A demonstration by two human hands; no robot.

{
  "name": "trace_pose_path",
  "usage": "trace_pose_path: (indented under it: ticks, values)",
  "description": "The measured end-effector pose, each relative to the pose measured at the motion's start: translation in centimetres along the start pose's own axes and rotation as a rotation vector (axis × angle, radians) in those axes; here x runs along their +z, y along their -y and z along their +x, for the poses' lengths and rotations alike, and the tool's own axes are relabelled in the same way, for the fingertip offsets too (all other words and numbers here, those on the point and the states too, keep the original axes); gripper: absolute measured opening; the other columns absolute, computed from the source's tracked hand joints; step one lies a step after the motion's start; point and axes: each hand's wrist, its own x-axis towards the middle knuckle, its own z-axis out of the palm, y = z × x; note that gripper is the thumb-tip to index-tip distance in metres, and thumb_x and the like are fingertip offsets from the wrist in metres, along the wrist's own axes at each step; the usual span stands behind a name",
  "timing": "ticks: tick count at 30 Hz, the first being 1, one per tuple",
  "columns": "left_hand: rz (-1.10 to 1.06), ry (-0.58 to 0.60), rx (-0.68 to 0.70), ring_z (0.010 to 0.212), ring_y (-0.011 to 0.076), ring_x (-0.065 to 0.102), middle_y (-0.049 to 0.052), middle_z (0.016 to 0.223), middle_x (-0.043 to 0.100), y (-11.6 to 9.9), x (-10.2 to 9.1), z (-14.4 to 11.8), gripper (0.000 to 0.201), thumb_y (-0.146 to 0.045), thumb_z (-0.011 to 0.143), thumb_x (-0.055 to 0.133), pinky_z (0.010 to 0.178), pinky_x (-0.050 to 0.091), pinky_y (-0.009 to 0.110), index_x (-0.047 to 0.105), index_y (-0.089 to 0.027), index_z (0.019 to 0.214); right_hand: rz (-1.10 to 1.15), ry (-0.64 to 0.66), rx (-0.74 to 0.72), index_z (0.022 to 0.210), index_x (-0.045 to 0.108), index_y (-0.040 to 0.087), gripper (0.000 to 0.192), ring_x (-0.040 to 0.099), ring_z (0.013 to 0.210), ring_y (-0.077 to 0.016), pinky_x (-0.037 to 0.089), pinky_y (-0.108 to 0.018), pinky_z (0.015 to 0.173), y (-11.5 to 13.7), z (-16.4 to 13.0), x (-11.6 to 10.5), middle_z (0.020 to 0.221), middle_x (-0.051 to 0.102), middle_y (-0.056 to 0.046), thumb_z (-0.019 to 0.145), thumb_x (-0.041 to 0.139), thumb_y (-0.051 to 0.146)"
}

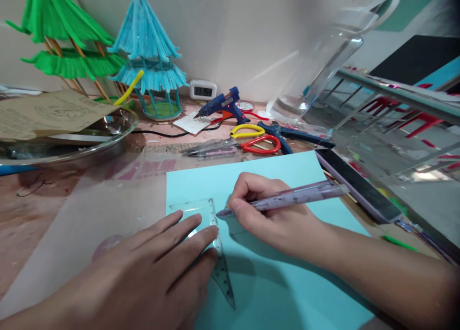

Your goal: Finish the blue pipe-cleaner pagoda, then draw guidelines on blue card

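While pressing the clear set square flat under the left hand, run the pen, pinched in the right hand's grip, along its edge just left of the tip; keep the blue paper from sliding.
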Motion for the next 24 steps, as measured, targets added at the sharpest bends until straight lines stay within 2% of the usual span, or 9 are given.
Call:
trace_pose_path:
  ticks: [8, 16, 19, 22, 24]
  values:
    - [0.014, 0.011, -0.005, 0.132, 0.0184, 0.049, 0.000, 0.129, 0.067, 0.0, -0.1, 0.1, 0.025, -0.038, 0.093, 0.058, 0.124, 0.018, 0.029, 0.072, -0.024, 0.106, -0.014, 0.094, 0.036, 0.073, 0.053, 0.019, 0.009, 0.043, 0.047, -0.0074, 0.032, -0.018, 0.043, 0.2, -0.3, -0.3, 0.055, 0.053, 0.007, 0.082, 0.057, 0.018]
    - [-0.013, 0.093, -0.060, 0.126, 0.0194, 0.055, -0.002, 0.132, 0.067, -0.3, -0.5, 0.1, 0.028, -0.040, 0.096, 0.051, 0.123, 0.014, 0.028, 0.071, -0.024, 0.109, 0.055, 0.161, 0.020, 0.072, 0.052, 0.019, 0.010, 0.042, 0.049, -0.0065, 0.032, -0.017, 0.043, 0.3, -0.7, -0.5, 0.058, 0.053, 0.006, 0.079, 0.057, 0.013]
    - [-0.022, 0.089, -0.070, 0.122, 0.0200, 0.058, -0.002, 0.133, 0.066, -0.4, -0.6, 0.1, 0.028, -0.036, 0.098, 0.048, 0.119, 0.025, 0.031, 0.068, -0.025, 0.114, 0.087, 0.191, -0.012, 0.071, 0.051, 0.018, 0.012, 0.043, 0.051, -0.0068, 0.033, -0.017, 0.045, 0.3, -0.8, -0.5, 0.060, 0.053, 0.005, 0.080, 0.057, 0.014]
    - [-0.021, 0.097, -0.092, 0.117, 0.0236, 0.062, -0.001, 0.132, 0.067, -0.5, -0.8, 0.1, 0.028, -0.031, 0.097, 0.049, 0.107, 0.042, 0.039, 0.067, -0.025, 0.118, 0.088, 0.195, -0.039, 0.070, 0.050, 0.018, 0.013, 0.043, 0.051, -0.0066, 0.033, -0.018, 0.045, 0.2, -0.8, -0.5, 0.060, 0.051, 0.006, 0.080, 0.057, 0.014]
    - [-0.027, 0.105, -0.108, 0.115, 0.0252, 0.064, -0.001, 0.131, 0.068, -0.5, -1.1, 0.3, 0.030, -0.027, 0.097, 0.048, 0.101, 0.049, 0.042, 0.067, -0.025, 0.119, 0.081, 0.198, -0.037, 0.070, 0.050, 0.018, 0.013, 0.043, 0.052, -0.0067, 0.033, -0.018, 0.045, 0.2, -0.9, -0.5, 0.060, 0.051, 0.005, 0.080, 0.057, 0.014]
